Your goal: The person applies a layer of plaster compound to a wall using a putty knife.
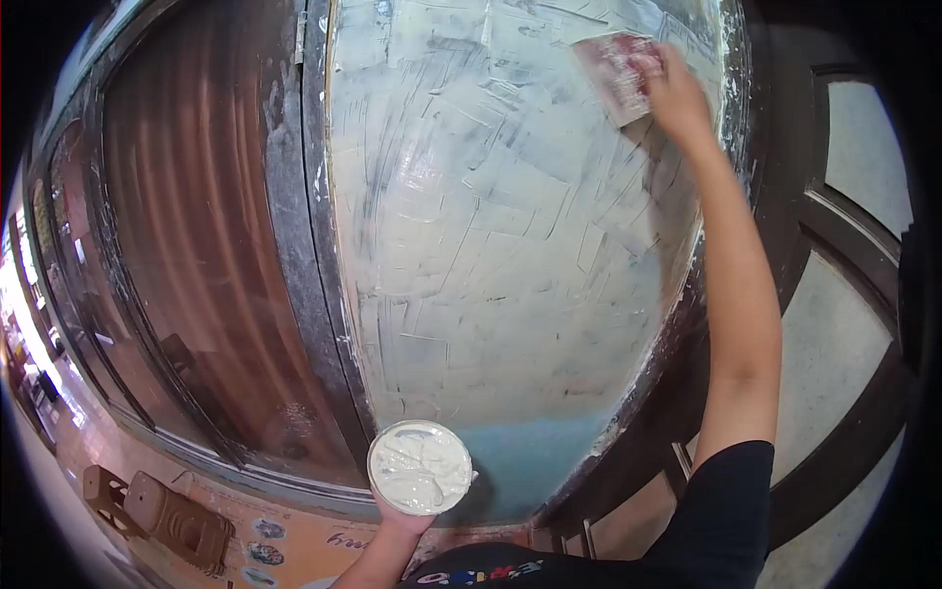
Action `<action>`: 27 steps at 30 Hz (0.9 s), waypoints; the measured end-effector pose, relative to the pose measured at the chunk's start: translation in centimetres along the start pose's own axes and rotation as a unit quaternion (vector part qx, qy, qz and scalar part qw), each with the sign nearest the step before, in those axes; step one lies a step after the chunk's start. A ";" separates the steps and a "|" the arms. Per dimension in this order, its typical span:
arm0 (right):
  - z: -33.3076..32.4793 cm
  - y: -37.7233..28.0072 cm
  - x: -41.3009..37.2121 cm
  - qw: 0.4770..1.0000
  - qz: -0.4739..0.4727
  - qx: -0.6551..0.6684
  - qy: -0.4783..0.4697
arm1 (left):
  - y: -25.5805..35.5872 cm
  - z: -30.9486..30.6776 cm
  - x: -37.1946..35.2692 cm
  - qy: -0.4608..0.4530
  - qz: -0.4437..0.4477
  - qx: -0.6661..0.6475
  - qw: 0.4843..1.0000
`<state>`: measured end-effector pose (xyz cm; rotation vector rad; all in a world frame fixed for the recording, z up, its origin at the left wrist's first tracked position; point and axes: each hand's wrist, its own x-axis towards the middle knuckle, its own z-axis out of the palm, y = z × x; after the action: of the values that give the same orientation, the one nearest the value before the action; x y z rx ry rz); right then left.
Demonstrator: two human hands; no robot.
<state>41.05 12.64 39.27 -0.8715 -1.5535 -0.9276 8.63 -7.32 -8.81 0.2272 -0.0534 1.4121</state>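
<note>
My right hand (679, 98) grips a putty knife (620, 79) with a wide, smeared blade and a reddish handle part. Its blade lies against the upper right of the wall (471, 206), close to the dark frame. Rough, overlapping strokes of whitish filler cover most of that wall, while a blue strip (535, 461) shows along the bottom. Low in the view, my left hand (404, 518) supports a round tub (420, 467) from below. White paste fills the tub, its surface ridged and uneven. Most of the left fingers are hidden beneath the tub.
A dark window frame (287, 177) with brown curtains (186, 196) behind glass borders the wall on the left. Dark panelled woodwork (785, 236) stands to the right. Brown plastic stools (177, 515) are at lower left, by an orange printed banner (304, 545).
</note>
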 end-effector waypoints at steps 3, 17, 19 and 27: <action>-0.8 -1.6 0.1 0.998 0.024 0.065 0.011 | -0.3 -0.2 0.1 -0.008 -0.005 -0.025 1.000; 1.6 1.7 1.4 0.998 -0.031 0.019 0.043 | -1.0 -0.2 1.0 -0.009 -0.020 -0.013 1.000; 2.5 -6.8 -2.1 0.997 -0.025 0.034 -0.067 | -1.4 -0.5 1.3 -0.007 -0.025 -0.014 1.000; 4.4 4.2 6.4 0.988 0.039 -0.151 -0.006 | -1.7 -0.6 1.6 -0.009 -0.015 0.043 0.999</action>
<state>41.97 18.73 45.53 -1.1440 -1.3977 -1.1206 10.55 -5.87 -9.33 0.3105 -0.0047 1.3829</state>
